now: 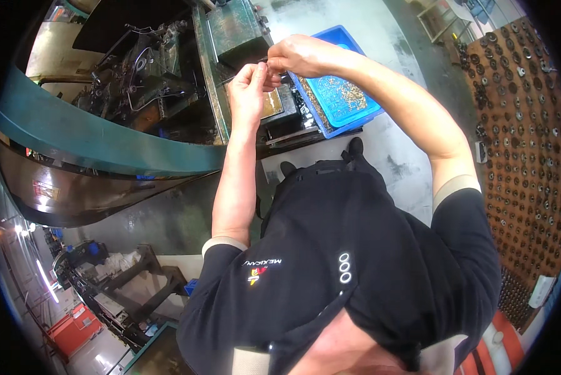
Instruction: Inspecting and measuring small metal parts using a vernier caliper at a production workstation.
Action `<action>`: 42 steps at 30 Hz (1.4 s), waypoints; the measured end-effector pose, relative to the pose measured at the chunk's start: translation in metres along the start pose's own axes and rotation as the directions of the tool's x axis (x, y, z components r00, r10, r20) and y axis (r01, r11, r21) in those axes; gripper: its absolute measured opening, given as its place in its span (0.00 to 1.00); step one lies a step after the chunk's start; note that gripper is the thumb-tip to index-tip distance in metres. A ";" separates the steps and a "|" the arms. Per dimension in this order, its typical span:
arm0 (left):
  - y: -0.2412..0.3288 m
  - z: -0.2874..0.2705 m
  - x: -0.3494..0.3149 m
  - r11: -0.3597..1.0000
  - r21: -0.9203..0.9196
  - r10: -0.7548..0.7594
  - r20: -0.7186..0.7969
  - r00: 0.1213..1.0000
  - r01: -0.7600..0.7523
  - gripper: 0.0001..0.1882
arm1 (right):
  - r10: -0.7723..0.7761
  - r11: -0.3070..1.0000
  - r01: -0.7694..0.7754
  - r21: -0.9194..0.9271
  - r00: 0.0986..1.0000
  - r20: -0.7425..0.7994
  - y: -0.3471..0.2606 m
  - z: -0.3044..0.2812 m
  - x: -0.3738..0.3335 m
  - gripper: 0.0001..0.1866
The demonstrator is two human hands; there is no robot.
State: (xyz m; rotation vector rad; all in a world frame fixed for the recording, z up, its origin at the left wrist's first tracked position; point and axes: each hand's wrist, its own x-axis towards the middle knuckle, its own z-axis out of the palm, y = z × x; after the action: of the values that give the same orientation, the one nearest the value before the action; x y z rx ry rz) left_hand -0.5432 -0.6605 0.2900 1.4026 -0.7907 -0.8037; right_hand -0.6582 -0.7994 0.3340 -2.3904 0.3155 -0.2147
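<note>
My left hand [248, 94] and my right hand [298, 54] meet over the edge of a green machine, with fingers and thumbs pinched close together. A tiny dark thing [265, 60] shows between the fingertips; it is too small to name. Beneath and to the right of the hands sits a blue plastic crate [335, 133]. Within it lies a lighter blue perforated basket [328, 114] with many small brass-coloured parts [353, 97] heaped in it. My right forearm passes above the crate and hides part of it.
On the left, a green machine rim [105, 147] curves around oily dark tooling [146, 75]. A green metal block [235, 31] stands beyond my left hand. At right, a brown board [518, 125] carries rows of round dark parts. My shoes [355, 147] stand below the crate.
</note>
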 end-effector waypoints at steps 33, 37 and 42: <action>-0.019 -0.009 -0.002 0.995 -0.003 -0.100 -0.034 0.994 0.100 0.14 | 0.023 0.991 -0.032 0.128 0.998 0.067 0.016 0.017 0.005 0.12; -0.024 -0.011 0.000 0.995 -0.011 -0.103 -0.034 0.994 0.102 0.14 | 0.012 0.987 -0.021 0.157 0.998 0.058 0.019 0.018 0.007 0.10; -0.024 -0.010 0.000 0.993 -0.025 -0.120 -0.024 0.992 0.120 0.15 | 0.036 0.983 -0.040 0.177 0.999 0.026 0.015 0.018 0.003 0.10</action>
State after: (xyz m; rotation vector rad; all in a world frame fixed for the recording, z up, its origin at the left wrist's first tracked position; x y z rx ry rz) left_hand -0.5349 -0.6560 0.2656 1.4476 -0.6803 -0.8830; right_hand -0.6532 -0.8001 0.3109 -2.2070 0.3177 -0.1904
